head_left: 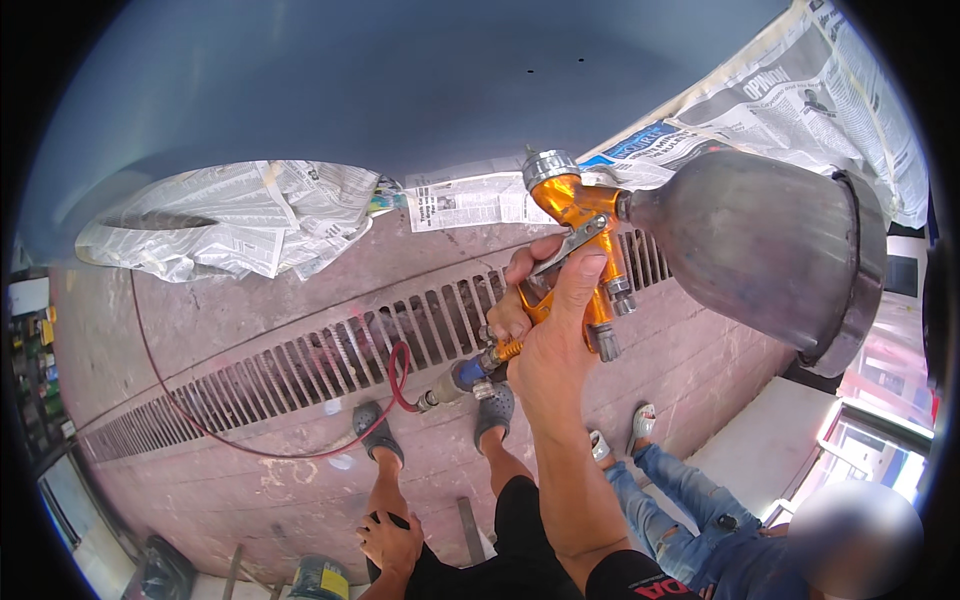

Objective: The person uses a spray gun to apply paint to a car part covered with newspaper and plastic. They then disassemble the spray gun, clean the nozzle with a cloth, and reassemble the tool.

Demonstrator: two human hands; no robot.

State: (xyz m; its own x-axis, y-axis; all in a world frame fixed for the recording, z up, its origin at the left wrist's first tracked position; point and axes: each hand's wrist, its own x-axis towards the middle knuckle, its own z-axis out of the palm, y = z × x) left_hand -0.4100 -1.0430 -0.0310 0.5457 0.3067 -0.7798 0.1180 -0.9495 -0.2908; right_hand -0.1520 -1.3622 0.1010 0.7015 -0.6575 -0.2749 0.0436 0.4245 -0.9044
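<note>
An orange paint spray gun [571,204] is gripped in my right hand [556,362], thumb along its back and fingers around the handle and trigger. Its silver nozzle cap points up toward a blue-grey vehicle panel [330,80], apart from it. A large, smoky grey paint cup [755,245] with a dark lid sticks out sideways from the gun. Under the handle, a blue fitting [468,374] joins a thin red air hose [398,372], which loops down and away to the left. My left hand [390,543] lies on my knee with its fingers spread, holding nothing.
Crumpled newspaper [240,215] masks the panel's lower left; more newspaper [790,95] covers the right. A long slotted drain grate [300,370] crosses the reddish floor. Another person in ripped jeans [680,490] is close on my right. A bucket [320,578] stands behind at the lower left.
</note>
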